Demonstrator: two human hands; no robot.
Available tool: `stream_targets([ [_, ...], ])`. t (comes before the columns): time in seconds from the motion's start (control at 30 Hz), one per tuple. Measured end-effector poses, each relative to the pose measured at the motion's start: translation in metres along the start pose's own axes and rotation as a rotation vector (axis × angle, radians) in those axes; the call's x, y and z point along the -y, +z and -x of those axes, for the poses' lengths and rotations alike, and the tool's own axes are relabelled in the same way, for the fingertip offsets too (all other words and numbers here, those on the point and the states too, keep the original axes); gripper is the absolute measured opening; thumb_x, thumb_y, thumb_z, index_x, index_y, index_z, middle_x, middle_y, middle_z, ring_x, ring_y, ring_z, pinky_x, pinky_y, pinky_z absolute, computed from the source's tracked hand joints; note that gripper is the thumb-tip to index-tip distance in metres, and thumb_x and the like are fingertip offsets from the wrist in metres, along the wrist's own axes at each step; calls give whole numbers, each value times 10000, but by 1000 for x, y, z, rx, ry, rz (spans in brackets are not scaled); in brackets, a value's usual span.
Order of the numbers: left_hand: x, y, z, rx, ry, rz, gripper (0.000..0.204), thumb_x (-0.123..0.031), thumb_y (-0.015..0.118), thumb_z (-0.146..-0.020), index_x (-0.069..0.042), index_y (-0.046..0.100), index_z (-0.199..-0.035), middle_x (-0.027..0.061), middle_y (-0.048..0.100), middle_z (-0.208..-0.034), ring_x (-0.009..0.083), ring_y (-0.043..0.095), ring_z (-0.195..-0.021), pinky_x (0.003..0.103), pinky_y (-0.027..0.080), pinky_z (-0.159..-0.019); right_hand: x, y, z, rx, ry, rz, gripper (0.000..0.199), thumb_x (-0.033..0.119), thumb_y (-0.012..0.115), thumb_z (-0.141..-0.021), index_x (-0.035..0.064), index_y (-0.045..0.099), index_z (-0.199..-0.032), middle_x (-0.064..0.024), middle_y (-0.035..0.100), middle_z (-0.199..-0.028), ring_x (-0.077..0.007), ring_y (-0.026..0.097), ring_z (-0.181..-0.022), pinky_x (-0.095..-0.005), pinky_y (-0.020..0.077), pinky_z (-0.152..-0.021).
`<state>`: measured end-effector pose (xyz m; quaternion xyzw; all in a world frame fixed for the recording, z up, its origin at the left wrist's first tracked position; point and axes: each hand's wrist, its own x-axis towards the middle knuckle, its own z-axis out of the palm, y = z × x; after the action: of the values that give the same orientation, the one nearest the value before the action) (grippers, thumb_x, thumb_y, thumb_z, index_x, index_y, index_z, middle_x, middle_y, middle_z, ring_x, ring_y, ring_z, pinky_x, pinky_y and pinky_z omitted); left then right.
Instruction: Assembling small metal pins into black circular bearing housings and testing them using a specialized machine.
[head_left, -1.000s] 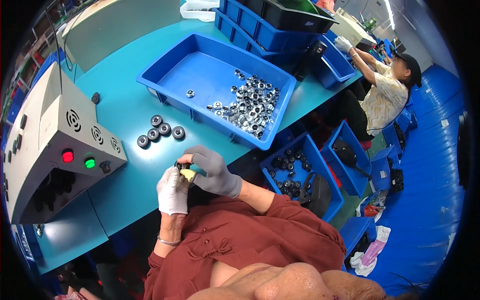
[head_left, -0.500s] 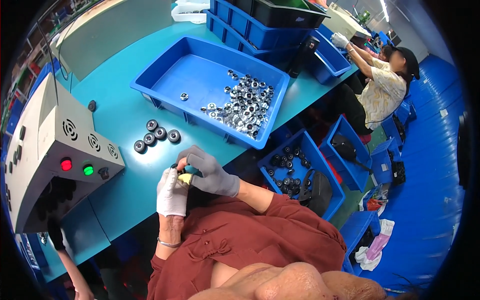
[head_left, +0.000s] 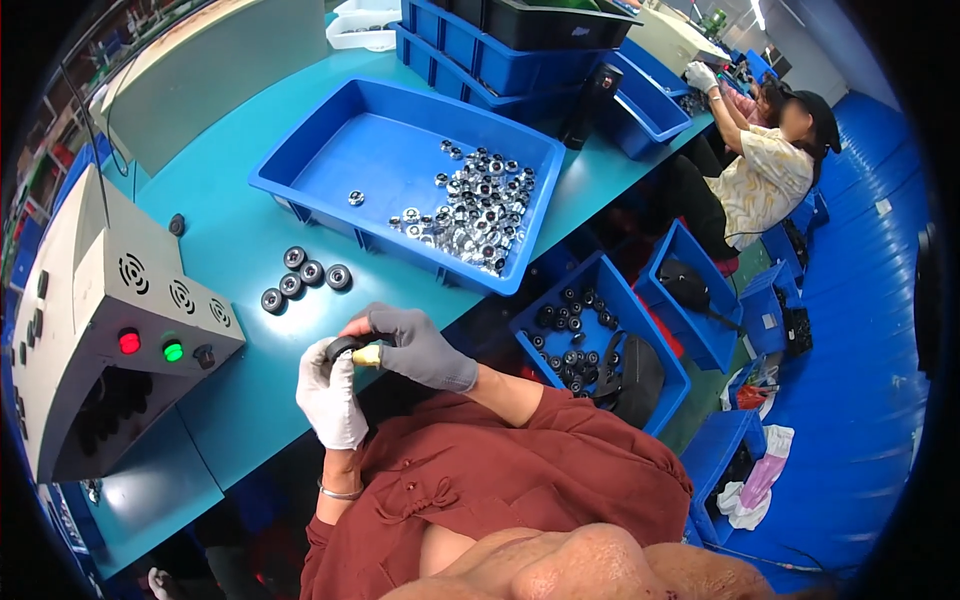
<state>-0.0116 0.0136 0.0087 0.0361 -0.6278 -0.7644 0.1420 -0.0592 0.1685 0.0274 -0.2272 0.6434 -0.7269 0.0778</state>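
Over the table's near edge, both gloved hands are at a small black wheel (head_left: 342, 348). My left hand (head_left: 333, 402), in a white glove, is closed around it. My right hand (head_left: 420, 352), in a grey glove with bare skin showing at a fingertip, pinches at the wheel's right side. Something yellow (head_left: 367, 355) shows by the right thumb; whether it is a fingertip cover or a separate piece I cannot tell. Just beyond my hands, several black wheels (head_left: 311, 273) lie grouped on the teal table (head_left: 230, 370). Fingers partly hide the held wheel.
A blue tray (head_left: 330, 150) holds many shiny silver hubs (head_left: 490, 200). At left stands a white machine (head_left: 75, 330) with red and green lights. Low on the right, a blue bin (head_left: 665, 400) contains black wheels and a black bag. A co-worker (head_left: 765, 185) sits at far right.
My left hand has turned and opened up slightly, so the black wheel now shows between my hands. Another person's arm at lower left has drawn back from the machine. The view has shifted slightly.
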Motion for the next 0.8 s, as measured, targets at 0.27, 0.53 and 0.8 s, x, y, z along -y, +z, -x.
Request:
stream_targets([
  [0.27,-19,8,-13,-101,551,-450,167,-36,690,-922,20,652,-1074,83,566,-895,174,582,-748,291,489,-670,2,17,-8,-65,-7,-296,204,26,673,-939,-38,711,-1129,-3,670,-981,-68,617,-879,-232,510,-776],
  [0.53,-7,11,-33,-144,50,-35,207,-62,617,-993,65,612,-1156,76,632,-976,108,584,-683,239,501,-587,-11,25,-29,-158,50,-166,207,36,630,-942,-41,698,-1122,-26,692,-986,-77,628,-916,-245,515,-807],
  [0.8,7,-19,-50,64,-78,-237,119,-8,657,-940,17,633,-1054,59,661,-958,108,619,-816,246,514,-755,-18,13,-22,-130,-138,254,313,-23,582,-895,-22,663,-1197,-86,672,-1104,-171,640,-1018,-301,494,-914],
])
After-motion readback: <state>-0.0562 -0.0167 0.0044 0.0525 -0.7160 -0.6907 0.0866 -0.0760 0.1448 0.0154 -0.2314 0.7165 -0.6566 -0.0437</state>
